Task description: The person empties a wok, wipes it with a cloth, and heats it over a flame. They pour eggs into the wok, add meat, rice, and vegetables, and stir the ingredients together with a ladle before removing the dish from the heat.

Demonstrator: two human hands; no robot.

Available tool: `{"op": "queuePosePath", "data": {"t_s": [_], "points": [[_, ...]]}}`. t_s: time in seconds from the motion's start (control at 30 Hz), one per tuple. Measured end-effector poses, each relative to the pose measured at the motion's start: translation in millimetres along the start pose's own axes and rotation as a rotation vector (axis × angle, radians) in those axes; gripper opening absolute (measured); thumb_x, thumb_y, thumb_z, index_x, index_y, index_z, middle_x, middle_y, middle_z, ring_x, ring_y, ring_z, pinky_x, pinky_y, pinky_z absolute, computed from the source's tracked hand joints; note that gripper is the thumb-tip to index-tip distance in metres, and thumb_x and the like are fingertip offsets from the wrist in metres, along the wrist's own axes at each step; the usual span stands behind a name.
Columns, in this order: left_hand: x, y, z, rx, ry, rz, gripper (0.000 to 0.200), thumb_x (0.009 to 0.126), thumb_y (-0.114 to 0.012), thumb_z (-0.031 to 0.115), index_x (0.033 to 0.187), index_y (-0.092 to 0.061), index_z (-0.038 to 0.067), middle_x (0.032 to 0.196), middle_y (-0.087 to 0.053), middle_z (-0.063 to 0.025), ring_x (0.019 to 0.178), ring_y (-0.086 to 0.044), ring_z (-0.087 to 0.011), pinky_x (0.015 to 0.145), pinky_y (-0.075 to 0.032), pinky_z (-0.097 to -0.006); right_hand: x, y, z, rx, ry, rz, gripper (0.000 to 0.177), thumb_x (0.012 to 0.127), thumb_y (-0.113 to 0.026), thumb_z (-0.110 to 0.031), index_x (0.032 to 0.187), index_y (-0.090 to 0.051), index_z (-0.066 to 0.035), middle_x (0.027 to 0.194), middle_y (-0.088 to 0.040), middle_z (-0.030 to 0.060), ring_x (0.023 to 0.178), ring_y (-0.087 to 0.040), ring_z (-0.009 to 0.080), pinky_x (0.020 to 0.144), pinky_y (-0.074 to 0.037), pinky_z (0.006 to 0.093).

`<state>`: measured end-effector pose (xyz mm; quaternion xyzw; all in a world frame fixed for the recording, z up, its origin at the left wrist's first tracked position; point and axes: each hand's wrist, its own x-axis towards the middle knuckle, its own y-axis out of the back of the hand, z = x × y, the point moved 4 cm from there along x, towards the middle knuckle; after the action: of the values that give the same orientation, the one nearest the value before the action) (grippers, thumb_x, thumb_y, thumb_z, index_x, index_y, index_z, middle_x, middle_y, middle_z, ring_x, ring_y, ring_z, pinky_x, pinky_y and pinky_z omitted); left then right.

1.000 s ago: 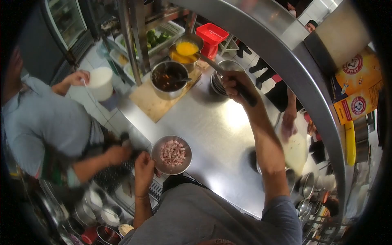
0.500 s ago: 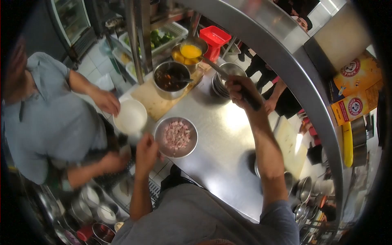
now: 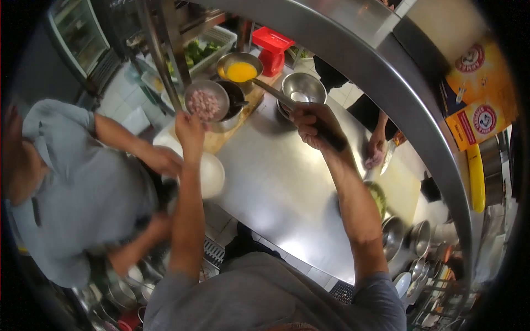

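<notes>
My left hand [image 3: 189, 132] grips the rim of a steel bowl [image 3: 222, 95] of chopped pink meat [image 3: 203, 105], raised over a pot [image 3: 227, 124] of dark sauce and partly hiding it. My right hand [image 3: 319, 126] is closed around the black handle of a ladle [image 3: 270, 91]. Bright yellow liquid [image 3: 241, 71] fills the ladle's end, which is at a metal bowl [image 3: 225, 59] behind the pot. Beside my left forearm is a white bowl [image 3: 212, 175], with a co-worker's hand [image 3: 165, 161] close to it.
A co-worker [image 3: 83, 182] stands at my left; another person's hand [image 3: 376, 149] is across the steel table [image 3: 276, 193]. Stacked steel bowls [image 3: 303, 88], a red scale [image 3: 273, 52] and a basket of greens [image 3: 218, 41] stand at the back. A curved metal shelf edge [image 3: 381, 66] arches overhead.
My left hand has lifted the meat bowl from the table's edge up and away over the sauce pot. The co-worker's white bowl has moved right. My right hand still grips the ladle.
</notes>
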<state>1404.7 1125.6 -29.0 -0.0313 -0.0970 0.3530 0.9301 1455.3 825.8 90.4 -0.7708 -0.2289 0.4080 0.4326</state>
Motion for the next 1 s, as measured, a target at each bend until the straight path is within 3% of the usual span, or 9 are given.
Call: {"op": "queuePosePath", "data": {"t_s": [0.2,0.23,0.3,0.47,0.67,0.73,0.8,0.9,1.0], "points": [[38,-16,-33,0.134,0.077,-0.040,0.016,0.088,-0.053,0.001,0.087,-0.037,0.000,0.077,-0.055,-0.0163,0.056,-0.065,-0.0289,0.044,-0.057,-0.0360,-61,-9,23,0.022,0.063,-0.009,0.010,0.092,-0.047,-0.007,0.090,-0.046,0.002,0.073,-0.049,0.0047,0.045,-0.047,0.0074,0.030,-0.033,0.0211],[33,-21,-27,0.027,0.141,-0.062,0.012,0.088,-0.052,0.002,0.088,-0.040,-0.002,0.078,-0.058,-0.0181,0.057,-0.066,-0.0290,0.045,-0.057,-0.0364,-74,-6,27,0.029,0.066,-0.018,0.010,0.092,-0.047,-0.007,0.091,-0.046,0.003,0.073,-0.050,0.0050,0.044,-0.047,0.0075,0.030,-0.033,0.0210],[37,-24,-33,0.011,0.112,-0.130,0.010,0.088,-0.052,0.003,0.089,-0.043,-0.003,0.080,-0.059,-0.0188,0.059,-0.066,-0.0290,0.045,-0.057,-0.0371,-103,-12,47,0.067,0.058,0.000,0.016,0.094,-0.047,-0.015,0.084,-0.046,-0.003,0.061,-0.047,0.0026,0.037,-0.043,0.0090,0.027,-0.032,0.0226],[-8,-55,7,-0.066,0.190,-0.300,0.009,0.085,-0.052,0.003,0.089,-0.048,-0.004,0.081,-0.062,-0.0176,0.059,-0.065,-0.0255,0.049,-0.056,-0.0325,-189,-10,85,-0.045,0.141,-0.031,0.014,0.094,-0.047,-0.014,0.083,-0.047,-0.006,0.056,-0.045,0.0008,0.033,-0.042,0.0120,0.022,-0.032,0.0249],[-105,-94,46,-0.104,0.244,-0.539,0.010,0.086,-0.053,0.006,0.094,-0.050,0.001,0.081,-0.059,-0.0106,0.060,-0.063,-0.0227,0.053,-0.056,-0.0309,-307,1,142,0.091,0.295,-0.031,0.006,0.091,-0.051,-0.007,0.091,-0.046,-0.005,0.077,-0.052,0.0084,0.043,-0.045,0.0099,0.027,-0.035,0.0252],[-162,-114,64,-0.156,0.257,-0.615,0.011,0.086,-0.053,0.006,0.096,-0.050,0.002,0.084,-0.059,-0.0113,0.062,-0.064,-0.0231,0.054,-0.057,-0.0313,-352,14,164,0.009,0.347,0.025,0.012,0.090,-0.053,-0.009,0.081,-0.047,-0.005,0.068,-0.050,0.0047,0.041,-0.043,0.0094,0.028,-0.036,0.0262],[-202,-131,62,-0.101,0.286,-0.692,0.012,0.087,-0.053,0.007,0.097,-0.050,0.001,0.089,-0.058,-0.0128,0.066,-0.064,-0.0239,0.056,-0.057,-0.0319,-397,24,187,0.050,0.429,0.051,0.010,0.093,-0.049,-0.008,0.096,-0.051,0.001,0.068,-0.047,0.0064,0.039,-0.041,0.0092,0.026,-0.034,0.0238],[-267,-151,74,-0.004,0.273,-0.828,0.008,0.088,-0.052,0.007,0.094,-0.051,0.002,0.087,-0.058,-0.0122,0.066,-0.064,-0.0229,0.056,-0.057,-0.0308,-469,29,230,0.023,0.521,0.100,0.018,0.091,-0.054,-0.011,0.076,-0.050,-0.002,0.052,-0.042,0.0041,0.033,-0.038,0.0120,0.027,-0.032,0.0259],[-346,-174,79,0.010,0.349,-1.008,0.006,0.089,-0.052,0.007,0.091,-0.051,0.002,0.081,-0.057,-0.0099,0.064,-0.063,-0.0198,0.054,-0.056,-0.0282,-535,41,275,0.039,0.693,0.222,0.018,0.090,-0.056,-0.013,0.076,-0.050,-0.002,0.053,-0.043,0.0034,0.034,-0.039,0.0112,0.027,-0.032,0.0264]]}}
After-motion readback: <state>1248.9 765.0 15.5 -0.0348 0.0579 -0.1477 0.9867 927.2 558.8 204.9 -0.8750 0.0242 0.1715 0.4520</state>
